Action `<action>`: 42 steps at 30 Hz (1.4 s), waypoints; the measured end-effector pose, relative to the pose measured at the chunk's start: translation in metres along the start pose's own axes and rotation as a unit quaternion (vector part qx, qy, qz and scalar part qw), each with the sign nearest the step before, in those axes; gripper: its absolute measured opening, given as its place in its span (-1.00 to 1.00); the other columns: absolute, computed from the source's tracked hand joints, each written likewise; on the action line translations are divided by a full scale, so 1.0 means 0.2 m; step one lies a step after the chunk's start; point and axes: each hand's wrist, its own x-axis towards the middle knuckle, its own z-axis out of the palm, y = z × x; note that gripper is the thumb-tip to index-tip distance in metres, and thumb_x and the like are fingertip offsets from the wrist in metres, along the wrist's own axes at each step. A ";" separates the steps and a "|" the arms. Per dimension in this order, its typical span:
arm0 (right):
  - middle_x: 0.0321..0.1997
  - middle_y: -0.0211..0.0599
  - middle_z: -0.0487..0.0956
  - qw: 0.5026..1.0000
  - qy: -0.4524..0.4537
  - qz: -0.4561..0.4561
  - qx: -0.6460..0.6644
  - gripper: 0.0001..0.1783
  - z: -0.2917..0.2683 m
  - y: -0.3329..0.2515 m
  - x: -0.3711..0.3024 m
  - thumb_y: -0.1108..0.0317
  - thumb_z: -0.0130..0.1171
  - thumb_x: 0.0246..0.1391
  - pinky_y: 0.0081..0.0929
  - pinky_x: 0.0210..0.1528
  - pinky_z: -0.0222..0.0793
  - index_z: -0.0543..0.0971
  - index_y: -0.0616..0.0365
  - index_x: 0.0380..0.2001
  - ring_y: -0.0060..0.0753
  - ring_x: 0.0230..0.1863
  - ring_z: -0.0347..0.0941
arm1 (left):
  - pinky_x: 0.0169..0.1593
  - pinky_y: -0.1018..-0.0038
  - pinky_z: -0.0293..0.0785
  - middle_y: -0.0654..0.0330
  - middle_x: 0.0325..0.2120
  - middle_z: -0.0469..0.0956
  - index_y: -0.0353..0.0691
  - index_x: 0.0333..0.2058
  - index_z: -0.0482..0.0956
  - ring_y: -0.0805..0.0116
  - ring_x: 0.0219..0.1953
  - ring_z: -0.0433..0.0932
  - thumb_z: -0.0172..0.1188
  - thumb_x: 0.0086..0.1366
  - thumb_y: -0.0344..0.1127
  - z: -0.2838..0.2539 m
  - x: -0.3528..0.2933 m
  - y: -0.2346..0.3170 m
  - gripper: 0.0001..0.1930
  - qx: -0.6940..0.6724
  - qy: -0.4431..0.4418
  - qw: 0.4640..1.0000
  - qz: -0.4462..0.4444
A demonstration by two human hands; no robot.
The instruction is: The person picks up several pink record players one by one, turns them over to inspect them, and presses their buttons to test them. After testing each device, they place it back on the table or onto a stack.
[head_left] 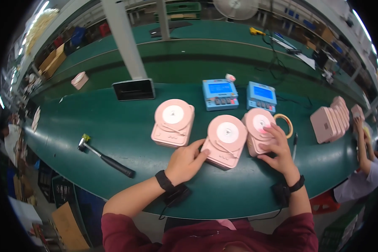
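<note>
Three pink mini record players with white discs lie on the green table before me. My left hand (187,161) grips the middle record player (222,145) at its left side, thumb near the front corner. On the right-hand record player (253,122) is my right hand (279,151), its fingers bent over the top and right side. One of its fingertips touches the disc, where a pinkish glow shows. The left-hand record player (173,124) stands apart, touched by neither hand. Dark bands circle both my wrists.
Two blue devices with screens (220,94) (262,98) stand behind. A hammer (109,161) lies left, a dark-screened tablet (134,90) farther back. Right are a tape roll (289,126), a pen (295,145) and a row of pink cases (329,122). Another person's arms (362,145) reach in at far right.
</note>
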 end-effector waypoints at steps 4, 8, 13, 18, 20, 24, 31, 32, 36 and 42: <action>0.18 -0.09 0.39 0.999 0.008 0.005 -0.034 -0.55 0.00 0.01 -0.02 0.37 0.53 -0.54 0.07 0.35 -0.06 0.60 0.04 -0.41 0.14 0.34 0.12 | -0.38 0.29 0.39 0.12 -0.59 0.53 -0.32 -0.09 0.53 0.16 -0.43 0.56 0.18 0.19 -0.23 -0.17 -0.04 0.13 -0.64 0.030 -0.021 0.999 -0.003; 0.10 -0.16 0.45 0.998 -0.001 0.006 -0.062 -0.57 0.00 0.00 -0.02 0.36 0.52 -0.54 0.14 0.34 -0.08 0.59 0.05 -0.44 0.12 0.31 0.17 | -0.10 0.26 0.41 0.00 -0.23 0.53 -0.34 0.03 0.43 0.04 -0.11 0.49 0.28 0.05 -0.34 -0.33 0.06 -0.09 -0.47 0.152 0.240 0.945 0.165; 0.03 -0.25 0.50 0.997 0.000 0.002 -0.076 -0.60 0.01 0.00 -0.02 0.37 0.50 -0.51 0.21 0.34 -0.10 0.58 0.05 -0.45 0.05 0.25 0.26 | 0.20 0.23 0.26 -0.09 0.09 0.27 -0.29 0.21 0.15 -0.03 0.13 0.29 0.36 -0.10 -0.34 -0.36 0.11 -0.25 -0.14 0.085 0.182 0.980 0.017; 0.01 -0.23 0.51 0.998 0.008 -0.010 -0.068 -0.59 0.01 0.01 0.00 0.37 0.50 -0.51 0.20 0.34 -0.10 0.59 0.05 -0.43 0.00 0.18 0.33 | 0.25 0.23 0.22 -0.05 0.11 0.22 -0.22 0.29 0.02 0.06 0.17 0.27 0.40 -0.15 -0.33 -0.35 0.12 -0.27 0.01 0.038 0.142 0.989 -0.022; 0.00 -0.21 0.51 0.998 0.014 -0.009 -0.057 -0.58 0.02 0.01 -0.01 0.37 0.49 -0.51 0.20 0.34 -0.08 0.59 0.04 -0.41 -0.03 0.13 0.37 | 0.25 0.23 0.21 -0.05 0.11 0.23 -0.21 0.29 0.02 0.05 0.19 0.25 0.40 -0.15 -0.33 -0.34 0.12 -0.27 0.01 0.034 0.145 0.989 -0.023; -0.02 -0.19 0.51 0.998 0.020 -0.018 -0.048 -0.58 0.02 0.02 -0.02 0.38 0.49 -0.49 0.19 0.33 -0.04 0.59 0.04 -0.39 -0.06 0.08 0.40 | 0.26 0.20 0.18 -0.14 0.11 0.21 -0.24 0.29 -0.02 -0.07 0.19 0.21 0.41 -0.15 -0.31 -0.34 0.12 -0.26 0.03 0.022 0.139 0.990 -0.017; -0.03 -0.19 0.51 0.998 0.024 -0.021 -0.054 -0.57 0.02 0.01 -0.02 0.39 0.49 -0.46 0.18 0.33 -0.01 0.59 0.03 -0.37 -0.07 0.07 0.40 | 0.26 0.23 0.21 -0.12 0.12 0.16 -0.18 0.32 -0.06 -0.01 0.18 0.23 0.43 -0.20 -0.38 -0.35 0.13 -0.32 0.10 -0.093 0.121 0.987 -0.047; -0.03 -0.19 0.51 0.998 0.022 -0.021 -0.053 -0.57 0.02 0.01 -0.02 0.39 0.49 -0.46 0.18 0.33 -0.02 0.58 0.02 -0.37 -0.07 0.07 0.40 | 0.26 0.23 0.21 -0.12 0.12 0.16 -0.18 0.32 -0.06 -0.01 0.18 0.23 0.43 -0.20 -0.38 -0.36 0.14 -0.33 0.10 -0.094 0.120 0.987 -0.046; -0.03 -0.19 0.51 0.998 0.021 -0.021 -0.050 -0.57 0.01 0.01 -0.02 0.39 0.49 -0.45 0.18 0.34 -0.02 0.58 0.02 -0.37 -0.06 0.06 0.41 | 0.26 0.24 0.22 -0.10 0.11 0.16 -0.13 0.32 -0.08 0.02 0.17 0.23 0.44 -0.21 -0.41 -0.36 0.14 -0.35 0.13 -0.101 0.114 0.987 -0.048; -0.03 -0.19 0.51 0.999 0.024 -0.018 -0.043 -0.57 0.02 0.00 -0.02 0.40 0.49 -0.45 0.19 0.34 -0.01 0.58 0.02 -0.36 -0.07 0.06 0.41 | 0.23 0.31 0.23 0.04 0.07 0.23 -0.10 0.34 -0.12 0.18 0.11 0.32 0.37 -0.14 -0.49 -0.38 0.15 -0.33 0.09 -0.079 0.105 0.991 -0.037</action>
